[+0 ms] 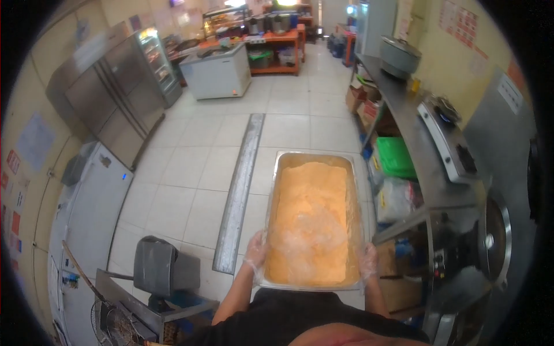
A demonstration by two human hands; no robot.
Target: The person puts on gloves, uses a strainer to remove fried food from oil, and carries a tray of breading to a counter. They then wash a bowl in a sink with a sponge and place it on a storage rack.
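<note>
- Over the orange powder (311,190), pale translucent patch, unclear what
- Fingertips mostly hidden
- Left hand (255,252) and right hand (368,263) curled on opposite sides of metal tray (316,154), held before torso

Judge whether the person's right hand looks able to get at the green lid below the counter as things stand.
Probably not: the right hand is taken up holding the side of the metal pan, and the steel counter partly overhangs the green lid.
</note>
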